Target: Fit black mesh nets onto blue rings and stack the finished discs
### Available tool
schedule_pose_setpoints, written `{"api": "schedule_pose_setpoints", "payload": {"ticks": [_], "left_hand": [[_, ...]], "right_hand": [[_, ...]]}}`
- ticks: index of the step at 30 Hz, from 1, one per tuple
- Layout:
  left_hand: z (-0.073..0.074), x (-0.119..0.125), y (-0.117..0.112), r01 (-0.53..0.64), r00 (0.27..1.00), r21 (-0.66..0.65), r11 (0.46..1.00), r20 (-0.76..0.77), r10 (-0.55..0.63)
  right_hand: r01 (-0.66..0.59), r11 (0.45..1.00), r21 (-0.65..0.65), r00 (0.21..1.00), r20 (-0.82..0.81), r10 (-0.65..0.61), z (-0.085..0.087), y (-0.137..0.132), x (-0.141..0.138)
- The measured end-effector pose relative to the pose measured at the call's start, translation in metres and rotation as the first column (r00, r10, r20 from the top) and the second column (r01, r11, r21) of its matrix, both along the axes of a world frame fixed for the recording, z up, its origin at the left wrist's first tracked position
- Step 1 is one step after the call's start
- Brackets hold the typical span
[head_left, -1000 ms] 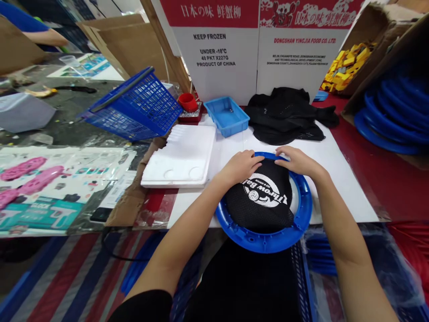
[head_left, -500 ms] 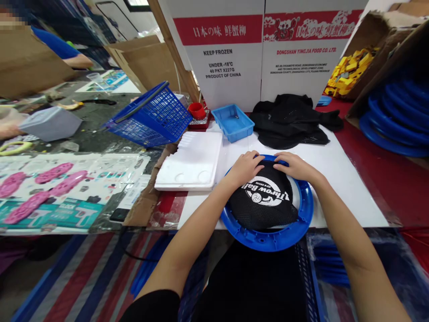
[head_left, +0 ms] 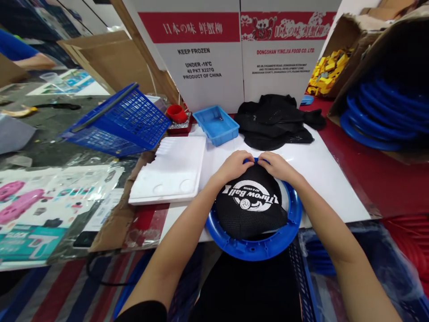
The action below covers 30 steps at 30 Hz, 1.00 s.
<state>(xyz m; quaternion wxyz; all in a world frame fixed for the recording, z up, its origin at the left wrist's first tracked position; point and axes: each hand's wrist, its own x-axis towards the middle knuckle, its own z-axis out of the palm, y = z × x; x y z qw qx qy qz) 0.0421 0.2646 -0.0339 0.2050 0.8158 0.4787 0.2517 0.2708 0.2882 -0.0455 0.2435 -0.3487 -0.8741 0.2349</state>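
Note:
A blue plastic ring (head_left: 256,251) lies at the table's front edge, partly over my lap. Black mesh fabric (head_left: 250,219) with a white "Throw Ball" print spans its middle; a pale strip shows along the right inner side. At the ring's far rim, my left hand (head_left: 234,167) has its fingers closed over the fabric edge and rim. Close beside it, my right hand (head_left: 274,165) pinches the same far edge. The thumbs are near each other, and the fingertips' exact grip is partly hidden.
Behind the ring are a light-blue tray (head_left: 217,126) and a pile of black fabric pieces (head_left: 273,120). White foam (head_left: 170,172) and a blue basket (head_left: 122,120) stand left. Stacked blue rings (head_left: 385,112) fill a carton at right. A co-worker's arm (head_left: 36,61) shows far left.
Both hands have come closer together along the far rim, their fingers now closed on it. The camera view has shifted right, so the surroundings appear further left.

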Motion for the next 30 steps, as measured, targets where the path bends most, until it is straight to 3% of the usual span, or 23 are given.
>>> {"api": "schedule_pose_setpoints", "payload": {"ticks": [7,10,17,24,27,30], "left_hand": [[-0.008,-0.011,0.009,0.003,0.959,-0.138,0.990,0.280,0.036],[-0.013,-0.014,0.014,-0.009,0.942,-0.170,0.985,0.329,0.065],[-0.020,-0.009,0.017,-0.070,0.973,-0.101,0.992,0.213,0.091],[-0.011,-0.011,0.001,0.025,0.996,0.046,0.999,0.079,-0.029],[-0.007,-0.012,-0.008,0.086,0.996,0.065,0.994,-0.010,-0.085],[-0.009,-0.011,-0.011,0.074,0.995,0.068,0.995,-0.079,-0.068]], "right_hand": [[0.044,0.999,-0.012,0.999,0.026,-0.043,-0.009,0.009,-0.004],[0.072,0.997,-0.022,0.997,0.018,-0.072,-0.013,0.011,-0.005],[0.147,0.984,-0.101,0.988,-0.029,-0.151,-0.014,0.014,-0.006],[0.178,0.976,-0.126,0.980,-0.073,-0.188,-0.012,0.009,-0.001],[0.175,0.983,-0.057,0.981,-0.071,-0.179,-0.008,0.007,0.008],[0.179,0.982,0.053,0.981,-0.087,-0.174,0.001,0.005,0.021]]}}
